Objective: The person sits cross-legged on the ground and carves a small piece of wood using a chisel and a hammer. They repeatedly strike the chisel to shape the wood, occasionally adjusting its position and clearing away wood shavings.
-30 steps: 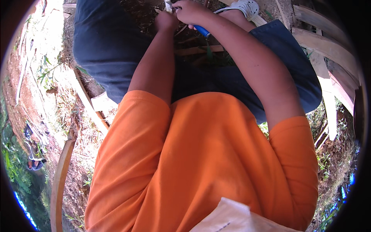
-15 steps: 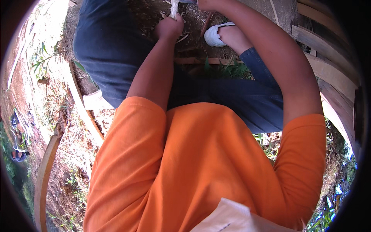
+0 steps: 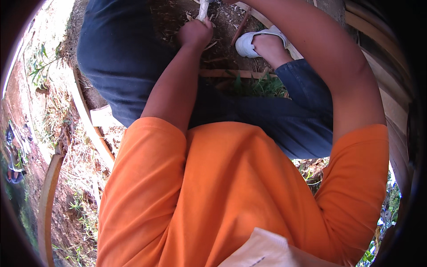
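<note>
My left hand (image 3: pixel 195 34) is closed around the lower end of a pale, whitish stick (image 3: pixel 203 10) that runs up out of the picture. What the stick ends in cannot be seen. Only a sliver of my right hand (image 3: pixel 229 1) shows at the top edge, to the right of the stick. Its fingers are cut off, so whatever it may hold is hidden. Below the right forearm, a thin reddish-brown rod (image 3: pixel 240 27) slants near my foot in a white shoe (image 3: pixel 247 46). Pale shavings (image 3: pixel 211 45) are scattered on the dark ground around the left hand.
Long curved-looking boards (image 3: pixel 386 73) are stacked along the right side. A wooden strip (image 3: pixel 231 73) crosses the ground between my legs, with grass (image 3: pixel 262 86) beside it. To the left, more wooden strips (image 3: pixel 48 200) lie over sunlit dirt and dry grass.
My right hand has slid up and left, almost out of the picture, and its elbow has swung outward. The left hand keeps its hold on the stick. The view has shifted slightly.
</note>
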A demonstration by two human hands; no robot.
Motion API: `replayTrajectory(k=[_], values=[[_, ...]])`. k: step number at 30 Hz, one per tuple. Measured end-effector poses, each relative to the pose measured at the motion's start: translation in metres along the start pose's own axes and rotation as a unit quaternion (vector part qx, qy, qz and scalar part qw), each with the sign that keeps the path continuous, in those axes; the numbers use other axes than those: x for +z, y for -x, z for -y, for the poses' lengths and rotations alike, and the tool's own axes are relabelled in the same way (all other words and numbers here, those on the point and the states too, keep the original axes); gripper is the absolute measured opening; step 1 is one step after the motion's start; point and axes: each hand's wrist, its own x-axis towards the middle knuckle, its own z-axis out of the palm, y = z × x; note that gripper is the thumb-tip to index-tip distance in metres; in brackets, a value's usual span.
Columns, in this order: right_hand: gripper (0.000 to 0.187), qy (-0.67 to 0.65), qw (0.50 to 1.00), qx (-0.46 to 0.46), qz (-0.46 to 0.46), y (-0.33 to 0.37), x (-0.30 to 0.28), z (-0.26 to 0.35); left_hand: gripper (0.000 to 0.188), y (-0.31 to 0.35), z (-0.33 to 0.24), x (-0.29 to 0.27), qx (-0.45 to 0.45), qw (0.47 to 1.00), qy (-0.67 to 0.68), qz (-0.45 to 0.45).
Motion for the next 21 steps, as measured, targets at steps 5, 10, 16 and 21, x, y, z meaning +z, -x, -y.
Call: replayTrajectory(k=[5,10,16,21], values=[[0.023,-0.266,0.936,-0.23,0.036,-0.006,0.007,-0.057,0.057,-0.001,0.0,0.005,0.013,0.999,-0.021,-0.027],[0.03,-0.447,0.865,-0.182,0.136,-0.009,0.033,-0.079,0.054,0.002,0.002,0.005,0.014,0.999,-0.02,-0.047],[0.033,-0.318,0.93,-0.18,-0.036,0.038,0.023,-0.062,0.054,0.002,0.003,0.004,0.014,0.999,-0.011,-0.029],[0.028,-0.168,0.965,-0.161,-0.122,0.07,-0.006,-0.042,0.051,0.001,0.003,0.01,0.035,0.997,-0.034,-0.065]])
